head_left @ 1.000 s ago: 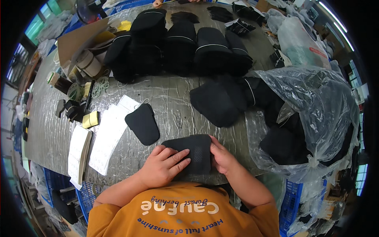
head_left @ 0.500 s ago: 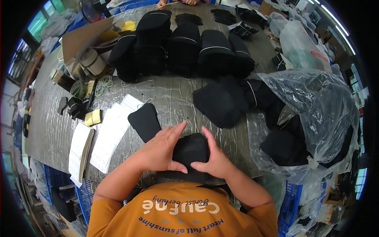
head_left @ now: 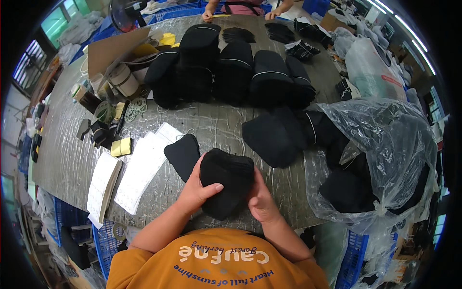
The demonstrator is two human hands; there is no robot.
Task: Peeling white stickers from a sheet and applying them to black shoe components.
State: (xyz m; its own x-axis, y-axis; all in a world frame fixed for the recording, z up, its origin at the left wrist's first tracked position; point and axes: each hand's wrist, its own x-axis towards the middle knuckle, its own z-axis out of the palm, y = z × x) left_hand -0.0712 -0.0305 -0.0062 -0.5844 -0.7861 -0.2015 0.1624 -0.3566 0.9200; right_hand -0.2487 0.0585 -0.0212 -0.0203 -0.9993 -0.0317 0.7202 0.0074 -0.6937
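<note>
A thick stack of black fabric pieces (head_left: 225,185) is held up in front of my chest, its layered far edge showing. My left hand (head_left: 198,189) grips its left side, the thumb lying across the top piece and the fingers hidden underneath. Against the right side presses my right hand (head_left: 263,200), its fingers partly hidden behind the stack. Just beyond my left hand, a smaller black fabric piece (head_left: 182,156) lies on the table, partly over white paper sheets (head_left: 147,168). Farther right, a loose black fabric pile (head_left: 274,137) lies flat.
Tied black bundles (head_left: 236,72) stand in a row across the table (head_left: 144,221). A clear plastic bag (head_left: 385,125) with black pieces lies right. Left are a booklet (head_left: 102,185), a yellow pad (head_left: 121,147) and string (head_left: 136,108). Another person's hands (head_left: 208,15) show at the far edge.
Both hands have closed on the black stack and lifted it from the table, tilting it. The whole view has shifted slightly, showing more of the far edge and the other person.
</note>
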